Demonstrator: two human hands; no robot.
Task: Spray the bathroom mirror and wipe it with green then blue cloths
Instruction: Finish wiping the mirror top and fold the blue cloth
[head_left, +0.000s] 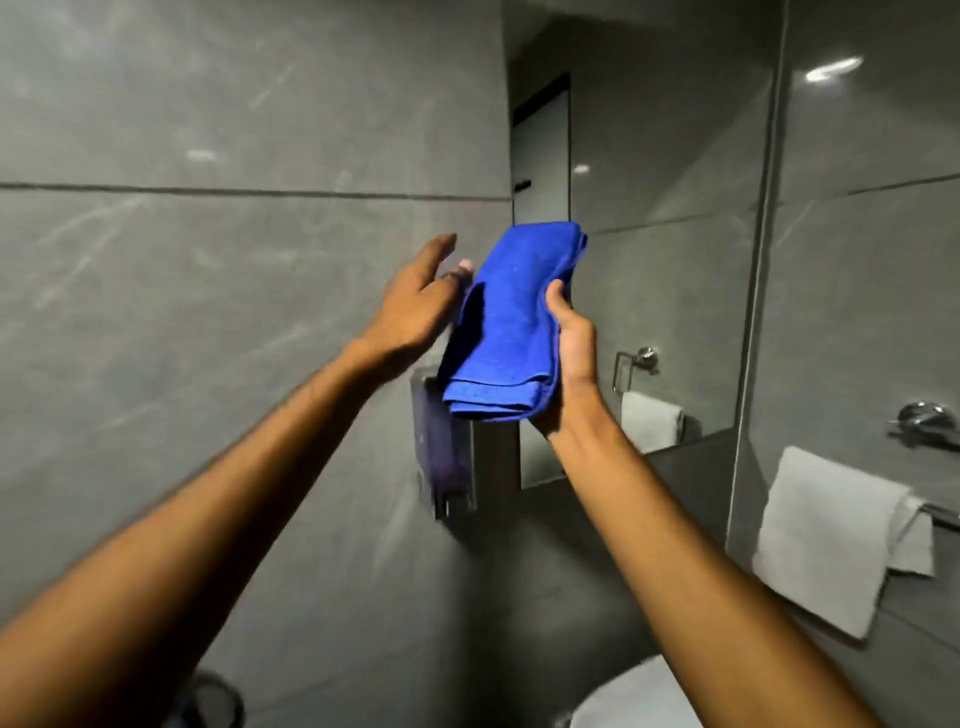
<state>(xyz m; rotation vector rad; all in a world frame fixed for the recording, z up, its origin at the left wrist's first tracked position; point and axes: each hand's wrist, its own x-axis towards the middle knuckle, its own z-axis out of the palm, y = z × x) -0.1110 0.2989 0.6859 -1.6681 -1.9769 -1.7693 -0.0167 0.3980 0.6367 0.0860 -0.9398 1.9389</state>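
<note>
Before the glossy mirror (649, 260), a folded blue cloth (511, 322).
Right hand (569, 358) pinches its plush, hemmed fold; left hand (413, 306) fingers spread beside it.

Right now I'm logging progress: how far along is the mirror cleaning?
Late stage, it seems. No green cloth or spray bottle shows. In hand: the right hand grips the folded blue cloth; the left hand is open beside it. Left: wiping the mirror, which the cloth does not touch yet.
</note>
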